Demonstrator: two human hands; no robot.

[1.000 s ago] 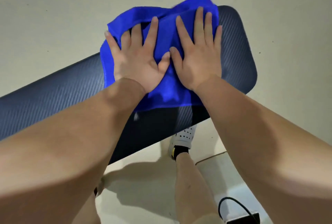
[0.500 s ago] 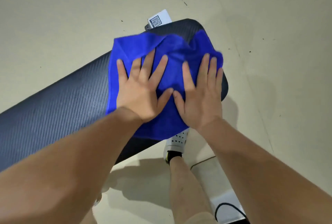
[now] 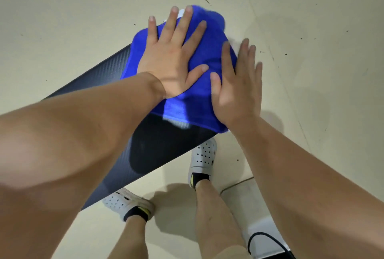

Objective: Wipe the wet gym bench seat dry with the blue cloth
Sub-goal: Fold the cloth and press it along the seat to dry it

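Observation:
The blue cloth [image 3: 211, 57] lies spread over the far right end of the dark textured gym bench seat [image 3: 158, 150] and hangs past its edge. My left hand [image 3: 172, 59] presses flat on the cloth's upper left part, fingers spread and pointing away from me. To its right, my right hand [image 3: 239, 88] also lies flat on the cloth at the seat's right edge, fingers slightly blurred. Neither hand grips the cloth. The seat's far end is hidden under the cloth, and my left forearm covers its middle.
The bench stands on a beige floor [image 3: 311, 50] with small dark marks. My feet in white perforated shoes [image 3: 203, 159] stand close to the seat's near edge. A black cable [image 3: 261, 238] loops over a white object at the bottom right.
Both hands and the cloth have slid along the seat to its far right end. The cloth now overhangs that end and covers most of the white tag seen before.

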